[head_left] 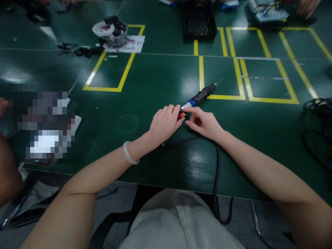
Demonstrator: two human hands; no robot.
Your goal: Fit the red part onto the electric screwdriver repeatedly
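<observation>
An electric screwdriver (198,98) lies slanted on the green table, its thin bit pointing away to the upper right. Its body has black, blue and silver parts. My left hand (166,122), with a pale bangle (128,153) on the wrist, is closed over the near end of the screwdriver. A small red and orange part (182,115) shows between its thumb and fingers. Just to the right is my right hand (207,123), index fingertip close to the silver section, thumb apart from it and other fingers curled. Whether that fingertip touches the tool, I cannot tell.
A black cord (217,166) runs over the table's near edge. Yellow tape (227,97) marks rectangles on the tabletop. Further off stand a black crate (199,24) and a white and black object (111,31) on paper. Dark cables (320,110) lie right; another person's arm is left.
</observation>
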